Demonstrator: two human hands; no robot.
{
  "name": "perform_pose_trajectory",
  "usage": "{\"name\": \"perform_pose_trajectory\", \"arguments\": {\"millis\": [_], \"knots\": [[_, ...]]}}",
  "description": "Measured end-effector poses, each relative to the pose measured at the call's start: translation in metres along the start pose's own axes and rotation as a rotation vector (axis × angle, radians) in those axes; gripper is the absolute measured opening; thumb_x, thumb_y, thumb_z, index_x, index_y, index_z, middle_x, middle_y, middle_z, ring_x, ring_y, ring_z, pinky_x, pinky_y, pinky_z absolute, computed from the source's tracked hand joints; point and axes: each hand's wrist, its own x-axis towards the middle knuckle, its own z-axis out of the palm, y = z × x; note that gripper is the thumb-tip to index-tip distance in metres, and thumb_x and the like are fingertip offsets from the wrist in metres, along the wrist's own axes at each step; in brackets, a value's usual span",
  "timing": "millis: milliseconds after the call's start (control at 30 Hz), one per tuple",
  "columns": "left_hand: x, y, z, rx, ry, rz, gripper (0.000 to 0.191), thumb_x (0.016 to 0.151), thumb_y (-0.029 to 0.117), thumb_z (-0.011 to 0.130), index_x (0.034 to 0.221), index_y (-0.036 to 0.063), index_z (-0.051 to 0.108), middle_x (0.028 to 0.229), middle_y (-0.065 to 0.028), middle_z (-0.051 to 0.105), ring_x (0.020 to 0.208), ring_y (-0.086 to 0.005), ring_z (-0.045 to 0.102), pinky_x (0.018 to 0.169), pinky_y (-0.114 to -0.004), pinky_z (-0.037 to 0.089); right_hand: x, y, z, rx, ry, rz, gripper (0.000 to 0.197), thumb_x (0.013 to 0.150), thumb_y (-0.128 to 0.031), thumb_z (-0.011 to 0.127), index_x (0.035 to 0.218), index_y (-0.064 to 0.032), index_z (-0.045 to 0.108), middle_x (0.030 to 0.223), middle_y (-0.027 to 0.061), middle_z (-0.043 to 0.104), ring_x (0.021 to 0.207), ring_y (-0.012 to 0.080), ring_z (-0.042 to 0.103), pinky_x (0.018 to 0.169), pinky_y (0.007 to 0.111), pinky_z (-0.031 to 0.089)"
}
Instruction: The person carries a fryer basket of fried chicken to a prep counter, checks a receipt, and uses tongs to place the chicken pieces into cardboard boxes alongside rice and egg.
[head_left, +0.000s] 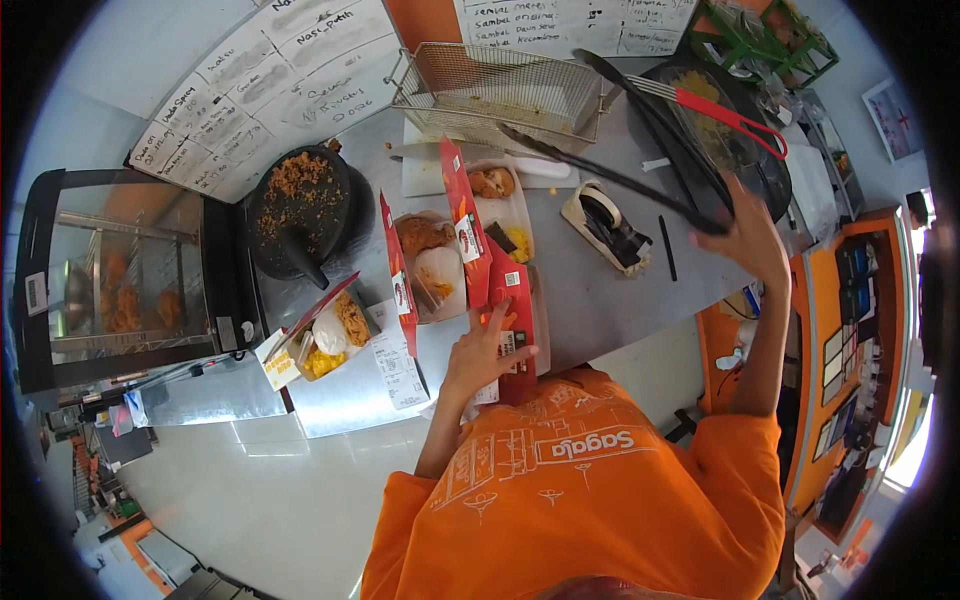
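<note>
My left hand (487, 349) lies on the red lid (512, 339) of a nearby cardboard meal box, fingers spread. My right hand (754, 232) grips black tongs (600, 174) near their joined end, with the two arms spread out over the table. Left of my left hand, one open red-lidded box (429, 307) holds fried chicken (424, 234), a wrapped ball of rice (439, 271) and a small packet. Behind it, another open box (531, 217) contains a piece of chicken (491, 182) and something yellow (517, 244). A smaller open box (360, 358) with rice and chicken sits farther left.
A stone mortar (300, 210) with crumbly spice and a pestle stands at left, beside a glass food warmer (127, 277). At the back is a wire fryer basket (502, 90). A tape dispenser (607, 225), black pen (667, 247), red-handled turner (720, 112) and printed receipt (397, 367) lie about.
</note>
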Motion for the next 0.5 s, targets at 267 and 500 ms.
{"name": "perform_pose_trajectory", "arguments": {"millis": [267,500], "knots": [[-0.029,0.007,-0.014,-0.048,0.039,-0.064,0.07,0.076,0.055,0.053,0.131,0.0178,0.029,0.115,-0.0231,0.041,0.078,-0.042,0.058,0.066,-0.048,0.048,0.166,-0.027,0.06,-0.436,0.068,-0.113,0.047,0.057,-0.026,0.076,0.098,-0.0075,0.06,0.09,0.0154,0.061,0.086,0.0325,0.06,0.071,0.042,0.048],[-0.089,0.008,0.011,-0.265,0.259,-0.19,0.064,0.076,0.027,0.064,0.129,0.0111,0.033,0.118,-0.0177,0.042,0.1,-0.0368,0.05,0.083,-0.039,0.042,0.207,-0.035,0.079,-0.585,-0.335,-0.14,0.062,0.049,-0.037,0.081,0.1,-0.0093,0.057,0.099,0.0118,0.06,0.095,0.0309,0.058,0.075,0.044,0.047]]}}
